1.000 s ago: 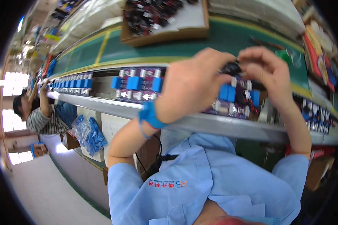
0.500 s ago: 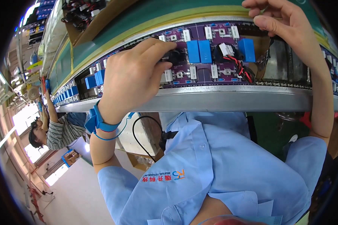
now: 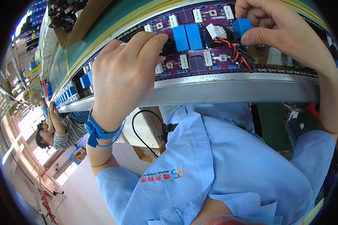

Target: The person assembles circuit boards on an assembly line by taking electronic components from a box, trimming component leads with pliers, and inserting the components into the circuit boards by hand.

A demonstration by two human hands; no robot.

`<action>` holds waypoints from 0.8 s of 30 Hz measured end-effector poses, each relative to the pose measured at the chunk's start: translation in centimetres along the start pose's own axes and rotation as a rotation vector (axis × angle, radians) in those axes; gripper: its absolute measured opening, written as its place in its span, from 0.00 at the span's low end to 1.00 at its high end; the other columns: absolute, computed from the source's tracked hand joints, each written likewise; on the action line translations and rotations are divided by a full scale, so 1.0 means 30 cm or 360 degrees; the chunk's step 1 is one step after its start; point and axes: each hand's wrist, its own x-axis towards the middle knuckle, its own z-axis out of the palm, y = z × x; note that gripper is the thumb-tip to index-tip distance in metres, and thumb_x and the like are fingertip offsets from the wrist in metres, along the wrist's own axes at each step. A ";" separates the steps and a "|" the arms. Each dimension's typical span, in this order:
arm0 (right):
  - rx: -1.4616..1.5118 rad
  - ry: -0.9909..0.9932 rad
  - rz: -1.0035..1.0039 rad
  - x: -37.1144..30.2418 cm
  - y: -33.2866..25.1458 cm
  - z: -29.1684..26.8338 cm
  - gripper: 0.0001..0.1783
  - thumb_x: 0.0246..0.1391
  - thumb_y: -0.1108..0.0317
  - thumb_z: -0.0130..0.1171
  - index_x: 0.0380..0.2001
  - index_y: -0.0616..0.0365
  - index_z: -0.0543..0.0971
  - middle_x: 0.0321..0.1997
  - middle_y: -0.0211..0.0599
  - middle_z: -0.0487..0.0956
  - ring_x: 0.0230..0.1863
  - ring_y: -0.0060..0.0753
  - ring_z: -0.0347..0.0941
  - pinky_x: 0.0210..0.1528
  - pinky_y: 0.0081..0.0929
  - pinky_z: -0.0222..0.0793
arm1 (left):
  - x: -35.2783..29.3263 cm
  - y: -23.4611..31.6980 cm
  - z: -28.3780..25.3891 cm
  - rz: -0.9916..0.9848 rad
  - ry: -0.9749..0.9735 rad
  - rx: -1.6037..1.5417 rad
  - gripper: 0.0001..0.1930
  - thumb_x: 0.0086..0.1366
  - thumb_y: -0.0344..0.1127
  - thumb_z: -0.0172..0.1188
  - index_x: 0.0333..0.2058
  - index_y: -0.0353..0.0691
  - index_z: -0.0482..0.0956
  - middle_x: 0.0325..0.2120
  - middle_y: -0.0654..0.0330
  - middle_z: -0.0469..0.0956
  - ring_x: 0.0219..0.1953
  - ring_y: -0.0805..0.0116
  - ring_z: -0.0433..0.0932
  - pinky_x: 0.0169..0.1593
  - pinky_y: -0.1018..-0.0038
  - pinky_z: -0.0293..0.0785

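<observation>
A purple circuit board lies in the metal-edged track in front of me. At its left end, my left hand closes its thumb and forefinger on a black part, mostly hidden by the fingers. My right hand grips the blue block capacitor at the board's right end, thumb on the near side. Two more blue block capacitors stand side by side mid-board. Between them and my right hand sits a white connector with a bundle of red and black wires.
The track's metal rail runs along my side of the board. Further boards with blue capacitors line the track to the left, where another person works. A cardboard box of black wired parts stands at the far left.
My right hand has come down from above the track and taken hold of the right-hand blue capacitor. The left hand stays at the black part; the board appears slightly further left.
</observation>
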 end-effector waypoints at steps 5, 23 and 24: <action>0.0209 -0.0120 0.0037 0.006 -0.008 -0.007 0.20 0.55 0.63 0.67 0.42 0.61 0.68 0.26 0.32 0.74 0.28 0.21 0.68 0.29 0.20 0.64 | 0.028 0.004 -0.009 0.0134 0.0004 0.0310 0.12 0.48 0.31 0.66 0.34 0.40 0.79 0.27 0.62 0.77 0.35 0.63 0.76 0.48 0.65 0.64; 0.0467 0.1148 -0.0967 -0.191 0.180 0.089 0.10 0.50 0.64 0.59 0.32 0.59 0.77 0.31 0.26 0.75 0.28 0.18 0.66 0.29 0.15 0.58 | 0.153 0.062 -0.001 0.0222 0.0338 -0.0175 0.17 0.46 0.31 0.65 0.38 0.40 0.76 0.26 0.59 0.75 0.35 0.60 0.74 0.44 0.62 0.62; 0.0168 0.0463 -0.0816 -0.259 0.001 0.073 0.10 0.45 0.67 0.64 0.29 0.59 0.77 0.32 0.31 0.76 0.27 0.26 0.71 0.28 0.19 0.62 | 0.182 0.057 0.012 0.0323 0.0492 -0.0252 0.13 0.45 0.29 0.60 0.34 0.38 0.76 0.24 0.58 0.72 0.30 0.59 0.74 0.38 0.62 0.63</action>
